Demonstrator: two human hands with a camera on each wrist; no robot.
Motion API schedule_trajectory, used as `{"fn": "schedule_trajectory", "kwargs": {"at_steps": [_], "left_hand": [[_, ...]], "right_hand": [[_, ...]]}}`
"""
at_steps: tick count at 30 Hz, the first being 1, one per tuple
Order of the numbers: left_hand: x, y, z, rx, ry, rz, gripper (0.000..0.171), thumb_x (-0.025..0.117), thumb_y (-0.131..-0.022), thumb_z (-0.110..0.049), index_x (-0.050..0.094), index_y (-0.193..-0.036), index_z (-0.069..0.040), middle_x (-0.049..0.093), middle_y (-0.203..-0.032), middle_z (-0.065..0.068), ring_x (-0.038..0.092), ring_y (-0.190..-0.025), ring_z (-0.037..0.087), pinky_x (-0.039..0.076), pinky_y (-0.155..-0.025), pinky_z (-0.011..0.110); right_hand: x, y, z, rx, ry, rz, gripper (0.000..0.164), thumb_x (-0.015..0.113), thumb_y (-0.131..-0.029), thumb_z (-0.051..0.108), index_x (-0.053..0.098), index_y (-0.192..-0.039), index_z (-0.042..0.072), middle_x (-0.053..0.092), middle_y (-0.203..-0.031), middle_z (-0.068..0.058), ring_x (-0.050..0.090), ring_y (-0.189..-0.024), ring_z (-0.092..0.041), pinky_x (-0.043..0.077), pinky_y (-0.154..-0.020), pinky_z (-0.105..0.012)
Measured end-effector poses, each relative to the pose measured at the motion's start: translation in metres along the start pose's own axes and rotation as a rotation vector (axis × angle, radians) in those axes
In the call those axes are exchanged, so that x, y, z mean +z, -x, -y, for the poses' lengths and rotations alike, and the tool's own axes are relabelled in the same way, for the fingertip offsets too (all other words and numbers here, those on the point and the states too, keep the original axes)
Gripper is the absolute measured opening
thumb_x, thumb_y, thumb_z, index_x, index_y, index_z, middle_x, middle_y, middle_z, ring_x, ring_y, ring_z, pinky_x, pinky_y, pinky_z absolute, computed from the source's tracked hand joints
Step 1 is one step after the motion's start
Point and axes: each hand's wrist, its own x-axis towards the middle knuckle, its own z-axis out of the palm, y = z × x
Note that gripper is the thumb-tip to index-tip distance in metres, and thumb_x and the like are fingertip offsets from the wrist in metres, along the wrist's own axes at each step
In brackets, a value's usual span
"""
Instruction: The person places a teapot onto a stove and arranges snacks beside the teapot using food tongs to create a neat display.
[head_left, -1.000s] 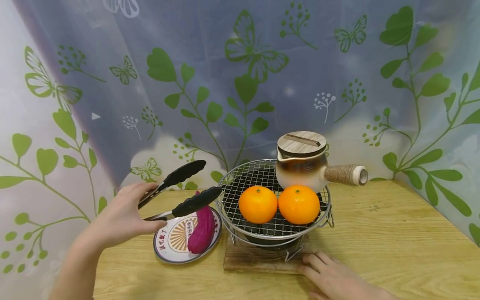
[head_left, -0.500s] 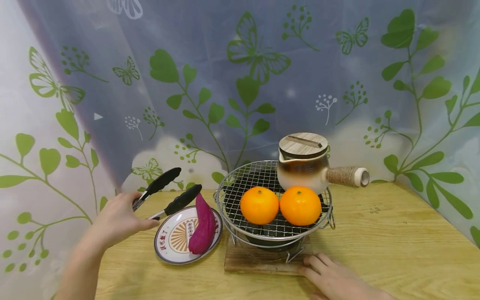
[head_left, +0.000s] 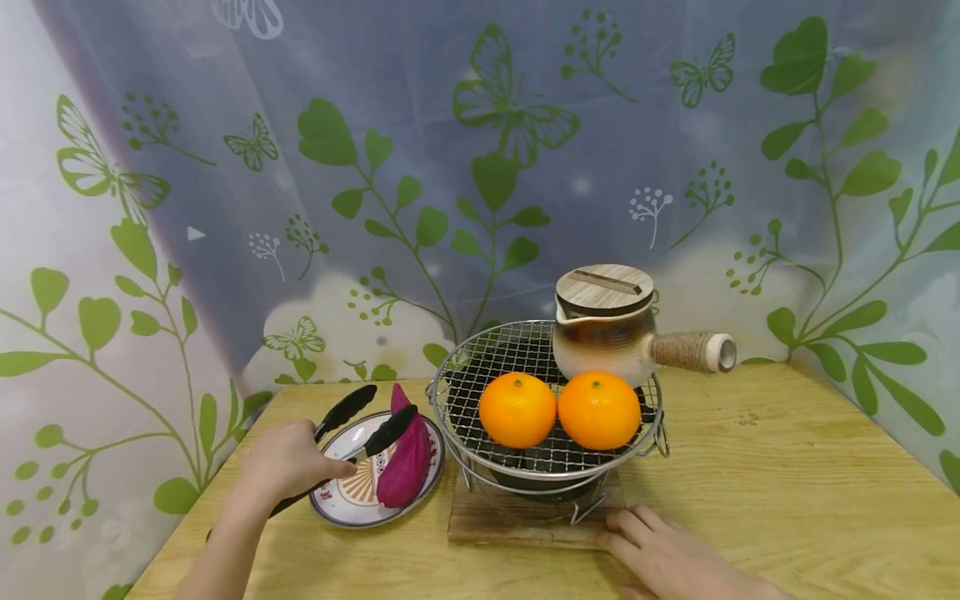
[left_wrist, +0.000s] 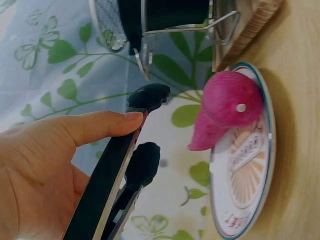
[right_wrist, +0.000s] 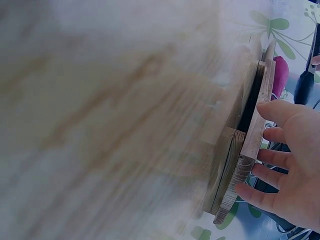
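Note:
My left hand (head_left: 288, 462) holds a pair of tongs (head_left: 392, 430) with black scalloped tips, thumb along one arm. The tongs stand spread, with nothing between their tips. In the head view one tip overlaps a purple sweet potato (head_left: 405, 471) lying on a patterned oval plate (head_left: 327, 510). The left wrist view shows the tips (left_wrist: 142, 162) apart from the sweet potato (left_wrist: 232, 100). My right hand (head_left: 663, 552) rests its fingertips at the front right corner of a wooden board (head_left: 510, 523). In the right wrist view its fingers (right_wrist: 272, 157) lie extended against the board's edge.
On the board stands a round grill with a wire mesh rack (head_left: 480, 358). Two oranges (head_left: 517, 410) sit on the rack, in front of a clay teapot (head_left: 603, 333) whose rope-wrapped handle juts right. A printed curtain (head_left: 420, 167) hangs behind the wooden table (head_left: 787, 467).
My left hand drew the tongs back left from the rack's edge, then brought them lower and nearer the plate. The right hand keeps its place on the board.

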Motion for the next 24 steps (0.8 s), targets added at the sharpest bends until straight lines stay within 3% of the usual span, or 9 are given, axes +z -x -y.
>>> {"fn": "schedule_trajectory", "kwargs": {"at_steps": [4, 7, 18, 24], "left_hand": [[0.007, -0.001, -0.002, 0.009, -0.018, 0.008, 0.059, 0.078, -0.057, -0.054, 0.055, -0.074, -0.002, 0.057, -0.075, 0.008, 0.054, -0.07, 0.025, 0.046, -0.059, 0.041], [0.01, -0.002, -0.004, 0.016, -0.025, 0.011, 0.054, 0.078, -0.058, -0.053, 0.051, -0.066, -0.006, 0.054, -0.07, 0.007, 0.051, -0.065, 0.023, 0.044, -0.056, 0.039], [0.021, -0.003, -0.009, 0.027, -0.055, 0.021, 0.052, 0.078, -0.059, -0.053, 0.052, -0.062, -0.008, 0.056, -0.07, 0.007, 0.053, -0.064, 0.022, 0.043, -0.054, 0.038], [0.024, -0.001, -0.014, 0.021, -0.023, 0.042, 0.049, 0.078, -0.062, -0.049, 0.052, -0.061, -0.007, 0.056, -0.07, 0.007, 0.053, -0.065, 0.022, 0.044, -0.056, 0.038]], "right_hand": [[0.0, 0.0, 0.0, 0.007, 0.005, -0.002, 0.054, 0.075, -0.065, 0.037, 0.058, -0.11, 0.012, 0.051, -0.106, -0.004, 0.047, -0.09, -0.019, 0.048, -0.068, -0.03], [0.0, 0.0, 0.0, 0.013, -0.003, -0.002, 0.055, 0.075, -0.065, 0.037, 0.058, -0.111, 0.012, 0.051, -0.106, -0.005, 0.047, -0.09, -0.019, 0.047, -0.067, -0.03], [-0.002, -0.001, 0.0, 0.018, -0.011, -0.007, 0.056, 0.076, -0.064, 0.036, 0.057, -0.112, 0.013, 0.051, -0.105, -0.004, 0.047, -0.089, -0.018, 0.047, -0.067, -0.029], [-0.002, 0.0, 0.001, 0.023, -0.033, -0.001, 0.054, 0.075, -0.066, 0.036, 0.057, -0.112, 0.013, 0.051, -0.106, -0.004, 0.047, -0.09, -0.018, 0.048, -0.066, -0.03]]}}
